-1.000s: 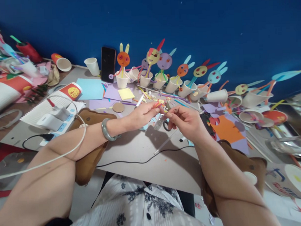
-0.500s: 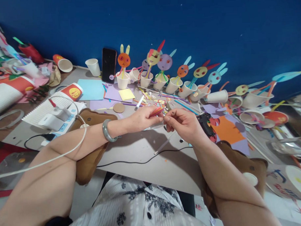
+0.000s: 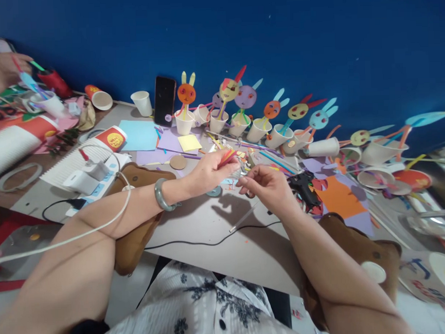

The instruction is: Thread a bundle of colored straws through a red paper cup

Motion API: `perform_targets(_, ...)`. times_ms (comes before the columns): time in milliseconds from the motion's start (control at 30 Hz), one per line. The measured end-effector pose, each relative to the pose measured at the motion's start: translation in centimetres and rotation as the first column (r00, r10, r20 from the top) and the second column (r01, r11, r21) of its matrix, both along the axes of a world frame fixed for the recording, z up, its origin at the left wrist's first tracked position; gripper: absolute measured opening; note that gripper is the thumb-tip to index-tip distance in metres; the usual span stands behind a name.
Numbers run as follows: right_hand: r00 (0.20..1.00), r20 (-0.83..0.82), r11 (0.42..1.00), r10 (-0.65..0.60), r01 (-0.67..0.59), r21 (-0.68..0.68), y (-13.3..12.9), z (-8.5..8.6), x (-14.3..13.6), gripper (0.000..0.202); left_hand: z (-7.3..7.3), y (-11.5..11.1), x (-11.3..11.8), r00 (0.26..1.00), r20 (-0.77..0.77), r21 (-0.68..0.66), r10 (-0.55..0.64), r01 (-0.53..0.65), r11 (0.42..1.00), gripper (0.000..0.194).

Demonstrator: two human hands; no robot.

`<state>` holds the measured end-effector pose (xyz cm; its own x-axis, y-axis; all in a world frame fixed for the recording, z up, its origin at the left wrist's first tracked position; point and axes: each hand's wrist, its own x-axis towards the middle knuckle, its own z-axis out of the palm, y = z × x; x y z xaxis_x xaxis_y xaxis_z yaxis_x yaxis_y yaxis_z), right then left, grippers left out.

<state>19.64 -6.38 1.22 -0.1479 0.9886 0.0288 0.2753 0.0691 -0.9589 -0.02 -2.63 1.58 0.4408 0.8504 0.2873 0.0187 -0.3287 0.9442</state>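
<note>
Along the back edge of the bench [image 3: 199, 228], 1 phone [image 3: 164, 101] stands upright; over the middle, the left hand [image 3: 210, 173] grips red and yellow strips [image 3: 227, 158]; the right hand [image 3: 269, 186] curls, its grip impossible to tell, beside 1 glue gun [image 3: 305, 189].

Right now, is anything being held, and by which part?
Your left grip holds a small reddish piece between thumb and fingers; which part of it, I can't tell. Whether your right grip holds anything is unclear.
</note>
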Motion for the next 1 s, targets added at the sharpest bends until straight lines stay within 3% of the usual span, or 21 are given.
perform_targets(233,0.982,-0.116,0.986,-0.151,0.14,-0.094,-0.4,-1.5,-1.3,0.07,0.3,-0.3,-0.1,1.0,-0.014,-0.044,-0.008,0.007,0.999,0.016)
perform_targets(333,0.973,-0.179,0.988,-0.148,0.138,-0.066,-0.3,-2.0,-1.2,0.067,0.2,-0.4,0.1,0.999,0.014,-0.077,-0.042,0.043,0.996,0.017)
perform_targets(433,0.978,-0.197,0.998,-0.066,0.069,0.005,-0.2,-2.4,-1.2,0.072,0.3,-0.6,0.3,0.993,0.059,-0.154,-0.102,0.11,0.982,0.017)
perform_targets(567,0.992,-0.13,0.996,0.001,0.011,0.089,-0.2,-3.0,-1.4,0.081,0.7,-1.0,0.4,0.98,0.138,-0.299,-0.144,0.18,0.937,0.02)
perform_targets(733,0.999,-0.014,0.985,-0.03,0.031,0.171,-0.2,-3.6,-1.2,0.064,1.0,-1.2,0.5,0.968,0.184,-0.399,-0.171,0.233,0.887,0.02)
perform_targets(900,0.975,0.183,0.937,-0.122,0.053,0.345,-0.3,-3.0,-0.8,0.054,0.4,-0.9,0.5,0.973,0.226,-0.45,-0.046,0.147,0.881,0.023)
perform_targets(1000,0.961,0.261,0.93,-0.092,-0.01,0.366,-0.4,-2.1,-0.6,0.052,0.0,-0.7,0.5,0.975,0.223,-0.428,-0.005,0.103,0.898,0.026)
